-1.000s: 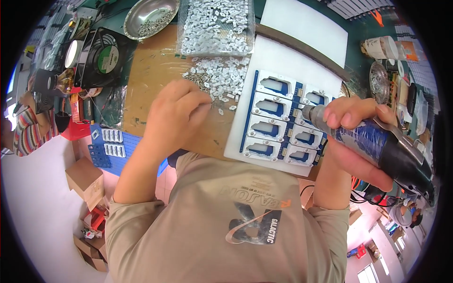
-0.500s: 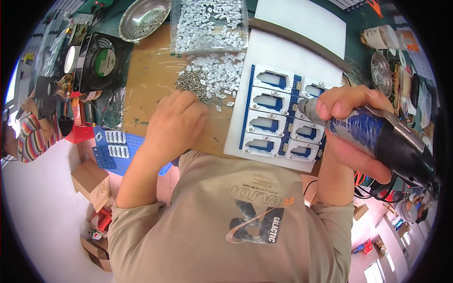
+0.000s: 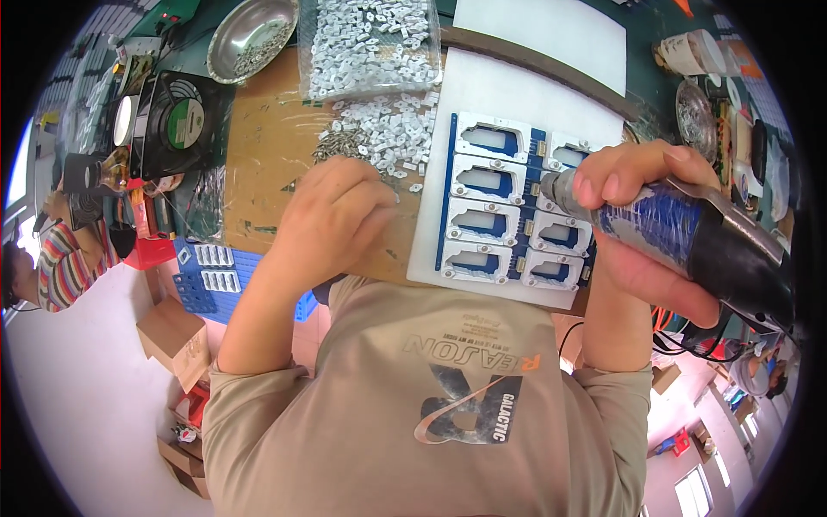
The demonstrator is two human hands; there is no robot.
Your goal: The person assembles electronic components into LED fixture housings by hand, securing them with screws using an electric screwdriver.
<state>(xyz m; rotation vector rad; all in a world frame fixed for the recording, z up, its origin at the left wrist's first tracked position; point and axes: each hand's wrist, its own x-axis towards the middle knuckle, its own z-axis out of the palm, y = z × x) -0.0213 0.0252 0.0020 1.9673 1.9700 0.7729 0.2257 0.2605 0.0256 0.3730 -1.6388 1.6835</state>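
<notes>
My right hand (image 3: 642, 194) is wrapped around a blue and black electric screwdriver (image 3: 659, 224), partly covered in clear film. Its grey nose reaches over a blue board (image 3: 444, 211) fitted with two columns of white plastic frames (image 3: 482, 222), and hides one of them. Small screws show at the frames' edges. My left hand (image 3: 340, 211) is over the brown work board, just nearer than a heap of small screws (image 3: 345, 145). Its fingers are curled together, and whatever they may hold is hidden. Beside the screws lies a spread of small white plastic pieces (image 3: 396, 129).
A clear tray (image 3: 370, 52) full of white pieces stands at the back, with a metal bowl (image 3: 251, 43) of screws to its left. Further left is a black fan (image 3: 181, 121). A dark bar (image 3: 534, 65) crosses the white sheet. Another person (image 3: 65, 263) is at far left.
My left hand has shifted slightly, its fingers now nearer the heap of screws. The right hand keeps the screwdriver over the board, almost in place. The whole view has moved a little.
</notes>
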